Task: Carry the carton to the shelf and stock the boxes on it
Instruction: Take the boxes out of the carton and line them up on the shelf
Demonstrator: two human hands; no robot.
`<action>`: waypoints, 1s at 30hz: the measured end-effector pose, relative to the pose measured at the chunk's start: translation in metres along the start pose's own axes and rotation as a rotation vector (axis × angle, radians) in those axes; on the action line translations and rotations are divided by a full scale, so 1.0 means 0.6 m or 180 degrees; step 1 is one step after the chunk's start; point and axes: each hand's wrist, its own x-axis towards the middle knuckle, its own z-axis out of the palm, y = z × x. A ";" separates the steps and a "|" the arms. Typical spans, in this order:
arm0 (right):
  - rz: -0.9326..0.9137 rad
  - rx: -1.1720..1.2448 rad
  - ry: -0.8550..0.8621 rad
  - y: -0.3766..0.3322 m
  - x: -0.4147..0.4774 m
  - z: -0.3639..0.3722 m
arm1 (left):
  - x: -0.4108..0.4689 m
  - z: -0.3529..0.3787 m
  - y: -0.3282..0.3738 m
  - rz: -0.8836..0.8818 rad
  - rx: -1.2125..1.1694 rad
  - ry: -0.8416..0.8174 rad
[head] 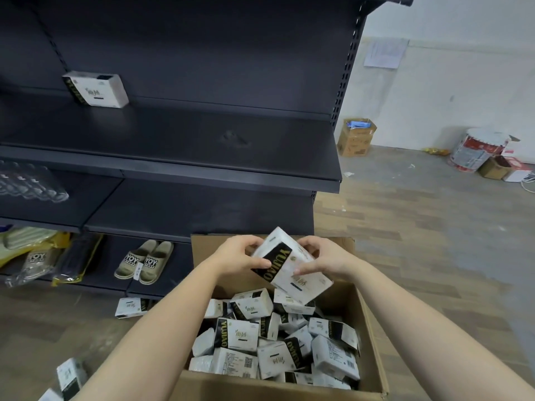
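You are standing at a dark metal shelf [202,140] with the open cardboard carton [372,328] on the floor [419,256] just in front of you, against the shelf's lower front edge. The carton is still heaped with small white-and-black boxes [240,334] lying at all angles.

Both your hands are over the carton's far edge and grip one box [289,266] between them. Your left hand [236,256] holds its left end and your right hand [327,260] holds its right end, with the fingers [308,269] curled over its face. The box is tilted, clear of the heap below.

One box [95,89] already stands on the upper shelf, near its back left corner. Two strays lie on the floor: one [131,307] by the shelf's bottom front edge, another [71,377] at the lower left of the view. A pair of slippers [144,261] sits on the bottom shelf.

The carrying looks done; you seem to be at the stocking step, with a box lifted and not yet placed. The next move likely calls for raising it, turning it level and upright, and setting it beside the one on the upper shelf. Much of the carton remains.
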 end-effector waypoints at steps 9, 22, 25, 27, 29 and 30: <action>-0.0044 -0.0052 0.0002 -0.034 0.033 0.000 | -0.067 -0.050 -0.061 -0.0470 -0.0963 0.0443; -0.0480 -0.0891 -0.0081 -0.264 0.144 0.179 | -0.163 -0.244 -0.165 -0.0382 0.1170 0.0326; -0.0546 -0.1005 0.0097 -0.320 0.163 0.248 | -0.200 -0.302 -0.212 -0.0368 0.1358 0.0371; -0.0543 -0.1052 0.0184 -0.353 0.173 0.291 | -0.224 -0.341 -0.241 -0.0358 0.1395 0.0398; -0.0549 -0.1118 0.0227 -0.390 0.187 0.332 | -0.246 -0.385 -0.270 -0.0321 0.1450 0.0435; -0.0570 -0.1179 0.0269 -0.410 0.194 0.351 | -0.256 -0.408 -0.284 -0.0297 0.1485 0.0468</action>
